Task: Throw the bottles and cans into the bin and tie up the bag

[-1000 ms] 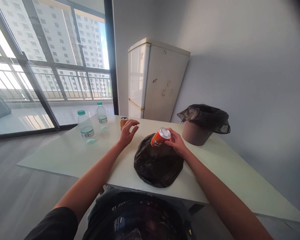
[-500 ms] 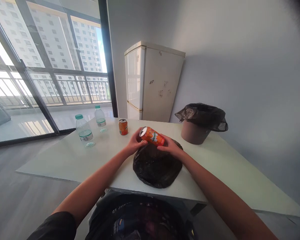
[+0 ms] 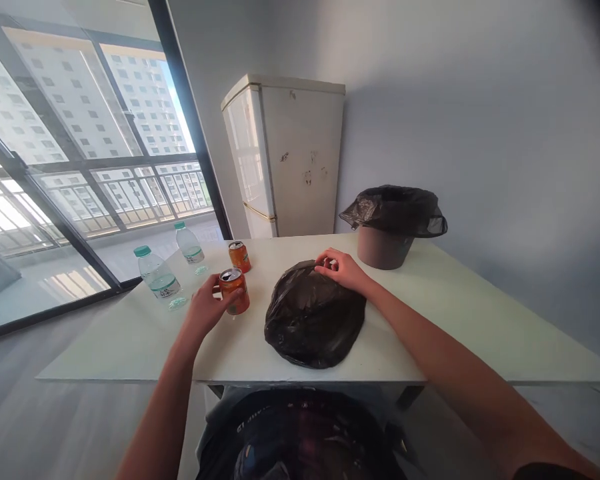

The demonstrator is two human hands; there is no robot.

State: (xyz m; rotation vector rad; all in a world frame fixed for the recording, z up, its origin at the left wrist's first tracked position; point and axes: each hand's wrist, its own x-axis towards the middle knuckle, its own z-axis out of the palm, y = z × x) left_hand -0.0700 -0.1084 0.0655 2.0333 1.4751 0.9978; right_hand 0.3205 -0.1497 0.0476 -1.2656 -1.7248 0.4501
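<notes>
My left hand [image 3: 206, 307] is wrapped round an orange drink can [image 3: 235, 291] that stands upright on the white table [image 3: 430, 327]. A second orange can [image 3: 239, 256] stands just behind it. My right hand [image 3: 341, 269] rests on the far top of a black plastic bag [image 3: 313, 317] lying bunched on the table, fingers curled and pinching its edge.
Two clear water bottles with green caps [image 3: 156, 275] [image 3: 189, 243] stand at the table's left. A brown bin lined with a black bag [image 3: 389, 229] stands at the back right. A white fridge [image 3: 285, 157] is behind the table. A large window fills the left.
The can passed from my right hand to my left, which moved left and stood it upright on the table. My right hand dropped onto the black bag.
</notes>
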